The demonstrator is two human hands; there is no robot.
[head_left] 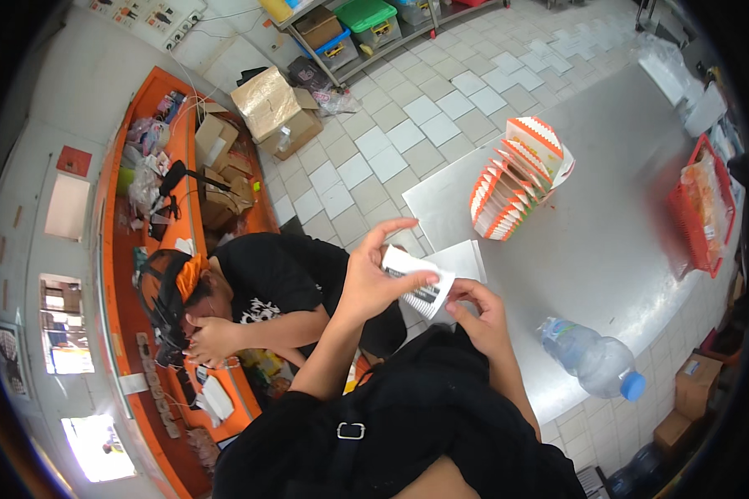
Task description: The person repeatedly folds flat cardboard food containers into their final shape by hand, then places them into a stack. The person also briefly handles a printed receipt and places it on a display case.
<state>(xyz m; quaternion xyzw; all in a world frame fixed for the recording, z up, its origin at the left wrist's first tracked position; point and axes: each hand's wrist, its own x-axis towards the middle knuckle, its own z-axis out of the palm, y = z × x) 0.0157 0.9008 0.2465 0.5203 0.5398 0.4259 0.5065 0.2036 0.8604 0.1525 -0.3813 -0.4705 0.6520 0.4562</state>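
Both hands meet over the near-left corner of the steel desk (624,249), sharing a small white folded card with dark print (414,283). The left hand (373,279) pinches the card's upper end with thumb and curled fingers, forefinger raised. The right hand (481,316) closes on its lower edge from beneath. A white sheet (462,262) lies on the desk just behind the card. A fanned stack of orange-and-white cartons (516,179) stands further in; a clear water bottle with a blue cap (595,359) lies near the near edge. A red basket (697,208) sits by the right edge. Another person in black (266,291) crouches beside the desk.
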